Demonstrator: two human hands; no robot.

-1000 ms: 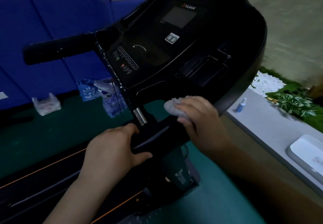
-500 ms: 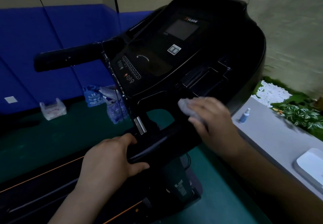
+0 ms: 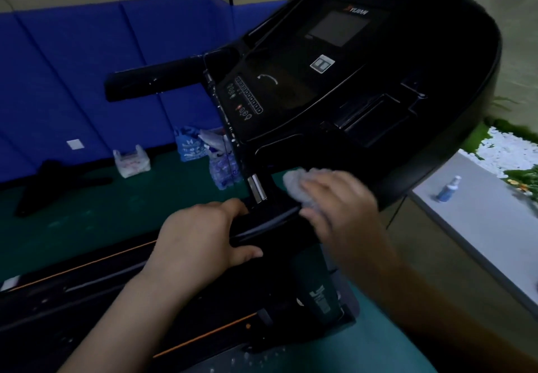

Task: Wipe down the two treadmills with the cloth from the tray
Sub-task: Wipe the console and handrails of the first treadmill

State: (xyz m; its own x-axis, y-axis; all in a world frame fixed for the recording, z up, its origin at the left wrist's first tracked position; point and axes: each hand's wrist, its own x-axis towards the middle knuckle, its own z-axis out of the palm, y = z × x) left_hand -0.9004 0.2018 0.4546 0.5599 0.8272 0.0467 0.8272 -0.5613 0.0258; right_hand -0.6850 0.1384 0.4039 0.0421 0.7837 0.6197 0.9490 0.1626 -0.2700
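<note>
A black treadmill fills the view, its console [image 3: 343, 81] tilted up to the right and its belt deck [image 3: 87, 300] with orange stripes low on the left. My left hand [image 3: 201, 238] grips the near handlebar [image 3: 262, 224] of the treadmill. My right hand [image 3: 340, 206] holds a crumpled pale cloth [image 3: 294, 183] pressed against the base of the console where it meets that handlebar. Most of the cloth is hidden under my fingers. The far handlebar [image 3: 154, 81] sticks out to the left.
A grey ledge [image 3: 480, 227] on the right carries a small blue spray bottle [image 3: 448, 189]. Plants and white pebbles [image 3: 506, 151] lie behind it. Plastic bags [image 3: 198, 145] and a white bag [image 3: 131, 161] sit on the green floor by the blue wall padding [image 3: 87, 67].
My right hand has slid the cloth back left and down along the console's lower edge toward the handlebar. My left hand keeps its grip. The camera has shifted, pushing the console right in the view.
</note>
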